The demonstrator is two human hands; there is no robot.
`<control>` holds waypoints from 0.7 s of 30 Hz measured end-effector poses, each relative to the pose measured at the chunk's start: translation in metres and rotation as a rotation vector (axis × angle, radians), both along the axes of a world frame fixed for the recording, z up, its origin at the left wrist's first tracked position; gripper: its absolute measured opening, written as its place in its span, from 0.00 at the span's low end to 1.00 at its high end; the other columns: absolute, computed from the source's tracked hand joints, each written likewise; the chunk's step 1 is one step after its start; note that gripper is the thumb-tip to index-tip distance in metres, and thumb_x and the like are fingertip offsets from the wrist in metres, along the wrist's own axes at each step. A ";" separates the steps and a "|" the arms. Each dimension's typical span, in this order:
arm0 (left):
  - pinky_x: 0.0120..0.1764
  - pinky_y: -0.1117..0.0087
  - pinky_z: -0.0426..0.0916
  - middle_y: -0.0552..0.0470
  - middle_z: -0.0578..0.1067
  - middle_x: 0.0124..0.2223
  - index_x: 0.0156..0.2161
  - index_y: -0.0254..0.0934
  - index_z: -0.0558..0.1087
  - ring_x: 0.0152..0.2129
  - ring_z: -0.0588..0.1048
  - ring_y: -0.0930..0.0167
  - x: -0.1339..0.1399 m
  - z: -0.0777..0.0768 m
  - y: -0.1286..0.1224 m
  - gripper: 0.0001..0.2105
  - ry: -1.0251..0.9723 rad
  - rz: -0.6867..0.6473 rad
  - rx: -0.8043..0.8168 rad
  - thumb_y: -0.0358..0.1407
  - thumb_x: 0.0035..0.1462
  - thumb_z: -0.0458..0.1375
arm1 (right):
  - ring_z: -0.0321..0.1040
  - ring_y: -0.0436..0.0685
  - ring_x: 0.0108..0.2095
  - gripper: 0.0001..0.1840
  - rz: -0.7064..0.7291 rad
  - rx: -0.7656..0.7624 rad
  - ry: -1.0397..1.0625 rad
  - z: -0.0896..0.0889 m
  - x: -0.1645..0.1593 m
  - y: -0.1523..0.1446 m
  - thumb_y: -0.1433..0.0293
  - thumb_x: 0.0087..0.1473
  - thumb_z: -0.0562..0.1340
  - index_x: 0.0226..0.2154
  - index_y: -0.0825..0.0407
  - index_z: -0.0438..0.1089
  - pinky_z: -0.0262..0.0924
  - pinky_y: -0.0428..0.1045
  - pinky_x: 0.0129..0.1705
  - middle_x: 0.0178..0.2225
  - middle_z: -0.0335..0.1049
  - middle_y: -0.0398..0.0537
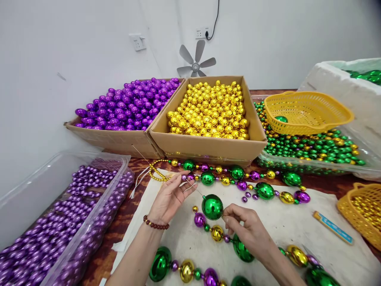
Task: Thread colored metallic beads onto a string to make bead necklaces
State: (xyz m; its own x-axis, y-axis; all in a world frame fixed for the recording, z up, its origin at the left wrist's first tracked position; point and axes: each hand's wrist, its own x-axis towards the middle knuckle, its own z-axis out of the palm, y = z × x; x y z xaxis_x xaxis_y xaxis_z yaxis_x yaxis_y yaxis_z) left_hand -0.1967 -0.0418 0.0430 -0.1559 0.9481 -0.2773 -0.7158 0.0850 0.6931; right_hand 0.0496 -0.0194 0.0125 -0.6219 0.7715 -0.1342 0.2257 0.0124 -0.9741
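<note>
My left hand (174, 194), with a brown bead bracelet at the wrist, pinches a small purple bead (183, 177) at its fingertips, its other fingers loosely curled. From there a thin needle or thread runs down to a small green bead and a large shiny green bead (212, 206). My right hand (247, 226) is closed at the large bead's right end, fingertips together on the bead string. Below it hangs or lies a strand with a purple bead (199, 219), a gold bead (217, 233) and another big green bead (243, 249), partly hidden by this hand.
A finished-looking strand (264, 191) lies across the pale cloth (178, 246). Behind stand boxes of purple (119, 139) and gold beads (208, 143). A clear bin (89, 222) is left; a yellow basket (309, 115), a blue-and-yellow cutter (333, 227) and another basket (345, 206) are right.
</note>
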 end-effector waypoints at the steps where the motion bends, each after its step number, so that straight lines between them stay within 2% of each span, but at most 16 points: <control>1: 0.54 0.55 0.67 0.45 0.78 0.42 0.47 0.32 0.76 0.41 0.76 0.66 0.000 0.000 0.000 0.11 0.009 -0.008 0.003 0.31 0.62 0.56 | 0.68 0.53 0.23 0.10 0.003 0.000 -0.004 0.000 0.000 0.000 0.72 0.59 0.54 0.27 0.52 0.65 0.58 0.45 0.26 0.21 0.65 0.40; 5: 0.53 0.53 0.67 0.45 0.78 0.43 0.49 0.34 0.75 0.41 0.76 0.66 0.000 0.004 0.000 0.12 0.117 -0.040 0.007 0.31 0.60 0.58 | 0.68 0.52 0.23 0.10 0.002 0.000 -0.027 -0.002 0.001 0.001 0.72 0.60 0.54 0.27 0.51 0.65 0.58 0.45 0.26 0.21 0.65 0.39; 8: 0.51 0.58 0.68 0.47 0.78 0.41 0.50 0.37 0.74 0.37 0.76 0.68 0.004 0.007 0.000 0.14 0.254 -0.064 -0.001 0.32 0.59 0.60 | 0.70 0.51 0.24 0.10 -0.012 -0.014 -0.011 -0.007 -0.003 0.004 0.71 0.60 0.54 0.29 0.52 0.66 0.58 0.44 0.27 0.24 0.66 0.40; 12: 0.49 0.62 0.67 0.45 0.79 0.41 0.41 0.35 0.77 0.40 0.76 0.66 0.013 0.003 0.000 0.08 0.428 -0.103 -0.023 0.35 0.57 0.61 | 0.70 0.50 0.24 0.09 -0.017 -0.038 0.017 -0.021 -0.015 0.013 0.71 0.59 0.54 0.30 0.52 0.66 0.59 0.44 0.26 0.26 0.69 0.42; 17: 0.39 0.71 0.68 0.47 0.78 0.38 0.37 0.36 0.78 0.34 0.74 0.70 0.020 -0.009 0.000 0.08 0.669 -0.003 -0.056 0.37 0.56 0.62 | 0.71 0.50 0.23 0.08 0.011 -0.012 -0.039 -0.036 -0.023 0.024 0.73 0.55 0.54 0.30 0.53 0.68 0.61 0.44 0.26 0.26 0.72 0.42; 21: 0.37 0.71 0.67 0.50 0.77 0.34 0.38 0.37 0.78 0.31 0.71 0.71 0.025 -0.004 0.000 0.07 0.784 0.051 0.010 0.38 0.57 0.61 | 0.71 0.52 0.23 0.09 0.003 0.098 -0.131 -0.029 -0.016 0.028 0.72 0.57 0.56 0.31 0.51 0.72 0.59 0.45 0.30 0.25 0.72 0.41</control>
